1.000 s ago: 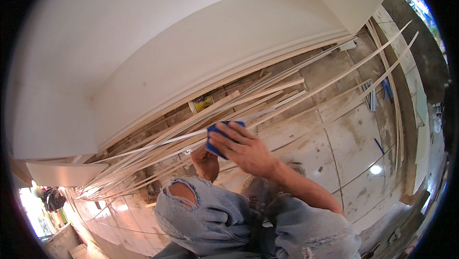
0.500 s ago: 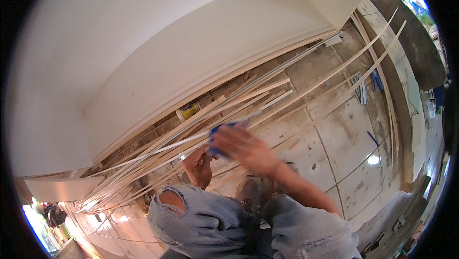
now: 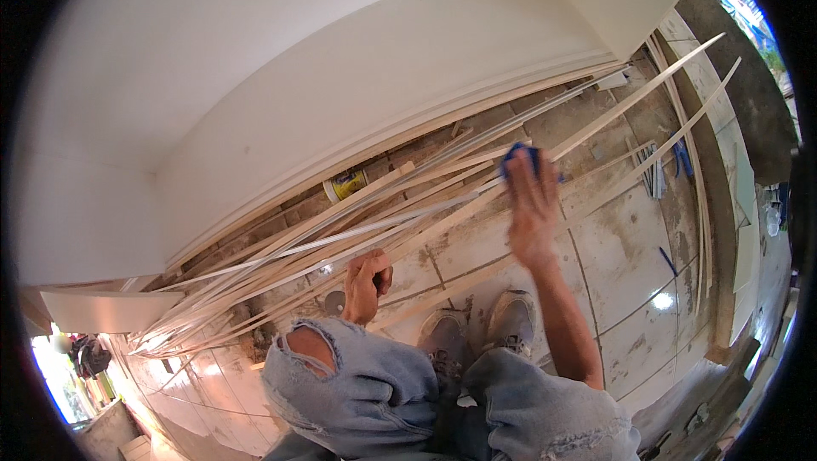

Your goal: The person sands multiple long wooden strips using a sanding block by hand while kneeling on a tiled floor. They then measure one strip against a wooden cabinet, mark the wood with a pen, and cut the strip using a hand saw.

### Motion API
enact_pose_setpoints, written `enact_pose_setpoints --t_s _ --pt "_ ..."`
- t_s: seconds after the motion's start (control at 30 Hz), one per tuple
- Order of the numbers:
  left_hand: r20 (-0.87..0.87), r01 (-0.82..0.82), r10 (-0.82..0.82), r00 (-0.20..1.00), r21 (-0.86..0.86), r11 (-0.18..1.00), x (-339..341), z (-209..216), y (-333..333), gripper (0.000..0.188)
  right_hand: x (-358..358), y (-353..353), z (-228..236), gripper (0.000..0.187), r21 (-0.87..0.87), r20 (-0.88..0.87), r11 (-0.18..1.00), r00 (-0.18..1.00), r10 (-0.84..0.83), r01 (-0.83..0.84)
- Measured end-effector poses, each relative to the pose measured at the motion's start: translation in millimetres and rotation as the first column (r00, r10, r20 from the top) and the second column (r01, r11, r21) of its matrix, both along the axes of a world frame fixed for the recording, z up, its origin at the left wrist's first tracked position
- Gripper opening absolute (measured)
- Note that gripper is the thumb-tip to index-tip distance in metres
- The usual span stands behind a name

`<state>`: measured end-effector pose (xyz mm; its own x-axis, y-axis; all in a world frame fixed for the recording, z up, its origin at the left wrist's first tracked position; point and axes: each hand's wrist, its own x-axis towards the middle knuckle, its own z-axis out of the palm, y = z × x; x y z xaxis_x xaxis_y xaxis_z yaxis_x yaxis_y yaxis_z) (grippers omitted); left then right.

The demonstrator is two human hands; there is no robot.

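My right hand (image 3: 532, 214) presses a blue pad (image 3: 521, 157), a cloth or sponge by its look, onto a long thin wooden strip (image 3: 617, 112). The fingers lie over the pad and hide most of it. That strip runs from the far right, under the pad, toward my left hand (image 3: 366, 282). My left hand is closed in front of my left knee, its fingers curled at the near end of the strip; the exact grip is partly hidden. Beyond the hands lies a bundle of loose wooden strips (image 3: 328, 227), with a white strip (image 3: 383, 221) among them.
A yellow-labelled tub (image 3: 347, 185) stands behind the bundle, near the white panel wall (image 3: 383, 69). Short metal pieces (image 3: 654, 173) and a blue-handled tool (image 3: 682, 158) lie on the tiles at right. My shoes (image 3: 512, 320) rest on the stained tile floor (image 3: 625, 282).
My right hand has slid the blue pad along the strip, away from my left hand toward the far right. My left hand stays nearly in place.
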<state>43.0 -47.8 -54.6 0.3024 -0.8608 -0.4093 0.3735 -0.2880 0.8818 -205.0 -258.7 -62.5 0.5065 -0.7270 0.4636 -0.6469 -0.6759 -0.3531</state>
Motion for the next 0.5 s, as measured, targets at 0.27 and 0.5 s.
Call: enact_pose_setpoints --t_s 0.27,0.5 --pt "0.259 -0.238 0.255 0.931 -0.097 0.966 -26 -9 -4 0.043 66 110 18 0.066 0.106 0.023 0.843 0.849 0.528 -0.527" --pt "-0.414 -0.276 0.286 0.865 0.085 0.957 -29 8 -14 0.049 21 44 4 0.07 0.075 0.0 0.992 0.994 0.105 -0.105"
